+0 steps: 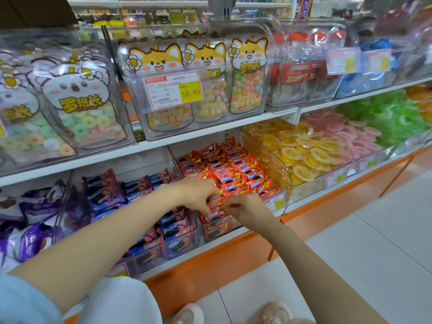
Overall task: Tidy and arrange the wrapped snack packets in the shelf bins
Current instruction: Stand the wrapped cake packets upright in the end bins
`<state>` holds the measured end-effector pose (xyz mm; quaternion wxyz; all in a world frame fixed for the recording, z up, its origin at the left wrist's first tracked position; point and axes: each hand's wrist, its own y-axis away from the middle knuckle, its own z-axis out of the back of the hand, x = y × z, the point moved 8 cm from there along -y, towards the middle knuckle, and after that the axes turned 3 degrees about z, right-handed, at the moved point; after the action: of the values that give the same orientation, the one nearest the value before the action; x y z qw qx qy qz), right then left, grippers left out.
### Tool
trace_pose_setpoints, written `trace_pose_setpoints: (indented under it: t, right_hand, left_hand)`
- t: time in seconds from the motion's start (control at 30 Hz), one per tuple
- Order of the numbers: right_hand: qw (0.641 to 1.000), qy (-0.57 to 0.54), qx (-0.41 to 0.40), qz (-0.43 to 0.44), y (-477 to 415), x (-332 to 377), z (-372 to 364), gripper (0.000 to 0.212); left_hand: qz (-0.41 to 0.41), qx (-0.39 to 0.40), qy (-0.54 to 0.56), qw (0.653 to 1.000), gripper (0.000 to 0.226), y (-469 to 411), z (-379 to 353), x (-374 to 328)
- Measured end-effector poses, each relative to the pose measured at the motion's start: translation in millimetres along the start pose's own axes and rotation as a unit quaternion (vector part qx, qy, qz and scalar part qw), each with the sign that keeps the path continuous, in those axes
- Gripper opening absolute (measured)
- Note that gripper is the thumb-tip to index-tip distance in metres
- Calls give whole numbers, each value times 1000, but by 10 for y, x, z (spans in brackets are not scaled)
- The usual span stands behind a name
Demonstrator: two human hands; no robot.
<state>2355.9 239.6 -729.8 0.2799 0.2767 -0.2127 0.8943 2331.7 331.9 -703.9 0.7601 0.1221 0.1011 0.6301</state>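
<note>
Two hands meet at the front of a clear bin (pixel 219 232) on the lower shelf (pixel 327 190), which is filled with red packets (pixel 236 169) standing in rough rows. The left hand (pixel 198 195) reaches in from the left with its fingers curled downward, its grip pinching the left part of one red packet (pixel 214 215). The right hand (pixel 247 212) has its grip pressed together on the same packet's right end, thumb against fingertips. The packet sits between the hands just above the bin's front wall, tilted, and touching the packets behind it. Just left of this bin stands another clear bin (pixel 184 232) holding blue and pink packets (pixel 140 197), and further left lie purple packets (pixel 30 218). To the right are sloped bins of yellow ring sweets (pixel 304 155), then pink ones (pixel 357 136) and green ones (pixel 385 115). On the upper shelf (pixel 117 153) clear bins hold bags printed with cartoon foxes (pixel 203 85), one carrying a price tag (pixel 173 91) that reads 16.80. The base of the shelf unit (pixel 233 253) is orange, the floor (pixel 374 242) is pale tile, and two light shoes (pixel 189 314) show at the bottom edge.
</note>
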Motion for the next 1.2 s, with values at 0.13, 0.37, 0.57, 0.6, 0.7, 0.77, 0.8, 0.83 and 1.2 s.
trace_pose_setpoints:
  t: [0.13,0.37,0.57,0.6,0.7,0.77,0.8,0.83,1.2]
  right_hand:
    - [1000,11,9,-20,8,-81,-26,29]
    - [997,65,30,-2,36,-75,-28,33]
    - [976,-40,-191,-101,177,-449,691,29]
    - [976,-8,-192,-107,194,-509,727,30]
    - [987,42,-109,-110,160,-560,545,29]
    - [990,51,-72,-109,111,-551,419,28]
    - [990,47,-68,-110,81,-551,401,27]
    - [990,39,-69,-117,57,-555,409,27]
    - [990,33,-95,-100,58,-552,502,30]
  left_hand:
    - [12,-2,-4,1000,23,3,-36,39]
    - [26,13,-44,999,24,-39,-104,27]
    - [-28,-74,112,991,25,-14,80,-52]
    - [-49,-70,127,988,26,-12,77,-91]
    - [-70,-27,97,992,32,-32,-50,-141]
    - [-71,-28,86,993,36,-52,-97,-131]
    - [-73,-32,80,994,36,-57,-106,-135]
    - [-74,-31,72,994,37,-63,-117,-143]
    - [-54,-100,86,990,39,-152,-27,-228]
